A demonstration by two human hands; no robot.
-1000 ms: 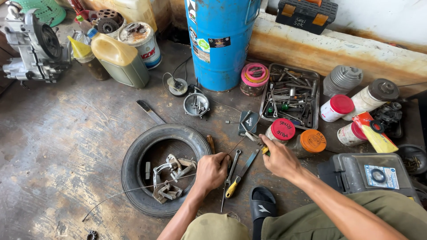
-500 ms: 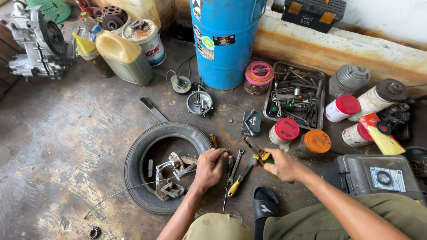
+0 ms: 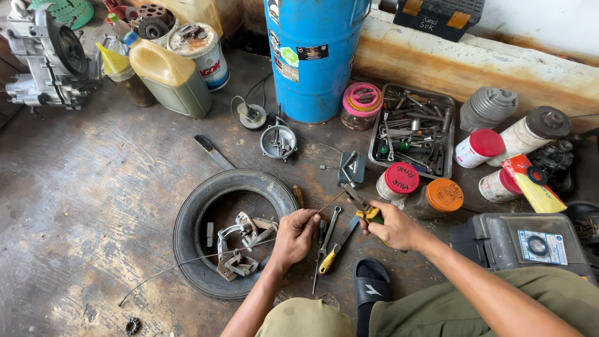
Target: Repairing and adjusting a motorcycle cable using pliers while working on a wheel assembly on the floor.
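Observation:
My right hand [image 3: 393, 228] grips yellow-handled pliers [image 3: 360, 203], whose jaws point up and to the left at a thin steel wire [image 3: 187, 261]. That wire runs from near the pliers across my left hand [image 3: 294, 234] and out over a small black tyre [image 3: 206, 206] lying flat on the floor. The left hand is closed on the wire at the tyre's right rim. Inside the tyre lie several grey metal brackets [image 3: 240, 246]. Between my hands lie a spanner [image 3: 327, 236] and a blue-and-yellow screwdriver [image 3: 336, 247].
A blue drum [image 3: 315, 53] stands behind, a metal tray of tools [image 3: 413, 128] to its right with red- and orange-lidded jars [image 3: 417, 184]. A yellow jerrycan [image 3: 170, 75], a paint tin and an engine casing [image 3: 47, 59] sit far left. A grey case [image 3: 530, 243] lies right.
My right hand picked the pliers up off the floor and brought them toward the wire. My left hand stayed at the tyre's rim.

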